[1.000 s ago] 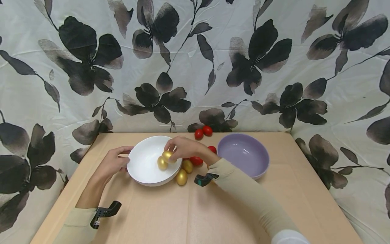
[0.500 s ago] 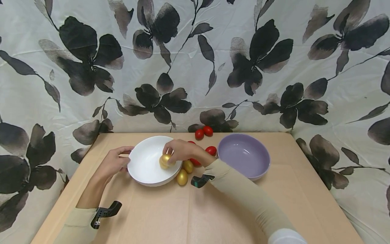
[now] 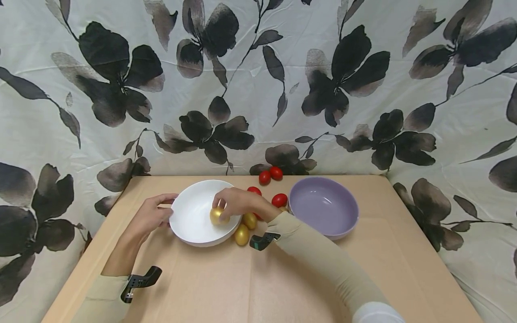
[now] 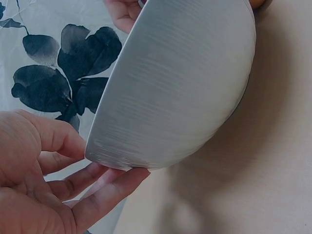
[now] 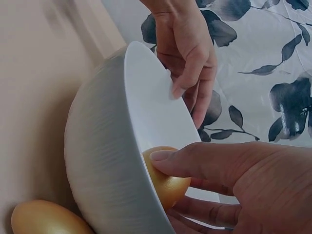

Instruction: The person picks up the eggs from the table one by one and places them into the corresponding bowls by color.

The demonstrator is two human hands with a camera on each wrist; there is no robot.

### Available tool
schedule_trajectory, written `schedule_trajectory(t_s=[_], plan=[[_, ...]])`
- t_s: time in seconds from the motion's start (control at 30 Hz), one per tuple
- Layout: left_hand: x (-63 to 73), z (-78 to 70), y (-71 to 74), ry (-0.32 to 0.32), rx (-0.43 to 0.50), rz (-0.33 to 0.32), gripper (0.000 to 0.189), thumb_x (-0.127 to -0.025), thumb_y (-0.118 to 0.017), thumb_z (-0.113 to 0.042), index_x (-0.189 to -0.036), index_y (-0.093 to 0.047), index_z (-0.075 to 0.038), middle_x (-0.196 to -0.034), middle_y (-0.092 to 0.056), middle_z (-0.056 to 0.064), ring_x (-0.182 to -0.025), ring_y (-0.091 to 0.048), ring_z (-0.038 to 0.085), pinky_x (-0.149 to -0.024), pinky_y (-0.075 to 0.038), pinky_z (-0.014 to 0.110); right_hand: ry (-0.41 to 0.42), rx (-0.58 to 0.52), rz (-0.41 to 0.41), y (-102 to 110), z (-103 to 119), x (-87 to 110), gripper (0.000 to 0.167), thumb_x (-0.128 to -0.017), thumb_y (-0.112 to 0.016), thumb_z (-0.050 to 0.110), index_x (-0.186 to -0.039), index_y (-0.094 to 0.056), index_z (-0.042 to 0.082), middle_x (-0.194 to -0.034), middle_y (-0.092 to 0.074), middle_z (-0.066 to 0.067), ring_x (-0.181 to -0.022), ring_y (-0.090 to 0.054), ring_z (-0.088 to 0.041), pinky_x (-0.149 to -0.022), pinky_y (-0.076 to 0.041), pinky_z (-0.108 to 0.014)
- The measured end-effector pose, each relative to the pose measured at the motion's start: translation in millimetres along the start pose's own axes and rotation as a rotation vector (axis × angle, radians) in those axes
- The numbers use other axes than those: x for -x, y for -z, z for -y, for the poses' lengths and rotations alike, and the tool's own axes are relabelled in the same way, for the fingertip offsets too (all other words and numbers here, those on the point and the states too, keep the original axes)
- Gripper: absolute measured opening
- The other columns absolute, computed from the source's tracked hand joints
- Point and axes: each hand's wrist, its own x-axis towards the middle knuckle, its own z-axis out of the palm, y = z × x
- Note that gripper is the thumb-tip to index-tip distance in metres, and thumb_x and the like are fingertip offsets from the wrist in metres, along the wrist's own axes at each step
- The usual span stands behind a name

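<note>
My left hand (image 3: 155, 213) grips the near-left rim of a white bowl (image 3: 194, 197), thumb at the edge and fingertips against the outer wall, as the left wrist view shows. Inside the bowl, my right hand (image 3: 236, 202) holds a gold egg (image 5: 168, 187), with the thumb across its top and fingers on the far side. In the head view this egg (image 3: 217, 216) is low in the bowl, partly covered by the fingers. A second gold egg (image 3: 242, 234) lies on the table beside the bowl, with a third gold egg (image 3: 250, 220) just behind it.
Several red egg-shaped things lie behind the right hand, among them a red one (image 3: 279, 200) near the purple bowl (image 3: 323, 206). Two more red ones (image 3: 264, 177) sit at the table's back edge. A floral cloth (image 3: 258, 89) hangs behind the wooden table (image 3: 250, 282).
My right hand has moved slightly left and down into the white bowl with its gold egg, which now covers the egg seen there earlier. The left hand stays at the rim.
</note>
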Motion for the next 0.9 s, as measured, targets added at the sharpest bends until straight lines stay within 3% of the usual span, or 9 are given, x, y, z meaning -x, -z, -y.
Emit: schedule_trajectory(t_s=[0.57, 0.9], plan=[[0.1, -1.3, 0.3, 0.021, 0.009, 0.017, 0.059, -0.091, -0.052, 0.0, -0.15, -0.045, 0.0, -0.142, -0.048, 0.028, -0.097, -0.062, 0.032, -0.068, -0.059, 0.032, -0.027, 0.082, 0.06, -10, 7, -2.4, 0.032, -0.088, -0.077, 0.013, -0.119, -0.07, 0.012, -0.109, -0.068, -0.004, -0.099, -0.058, -0.016, -0.083, -0.052, -0.022], [2.3, -0.4, 1.0, 0.018, 0.017, 0.023, 0.058, -0.092, -0.052, -0.001, -0.149, -0.044, 0.002, -0.143, -0.047, 0.029, -0.099, -0.062, 0.033, -0.069, -0.06, 0.033, 0.032, 0.069, -0.03, -1, 10, 13.0, 0.033, -0.092, -0.074, 0.011, -0.124, -0.069, 0.007, -0.118, -0.07, -0.009, -0.099, -0.064, -0.014, -0.086, -0.053, -0.019]])
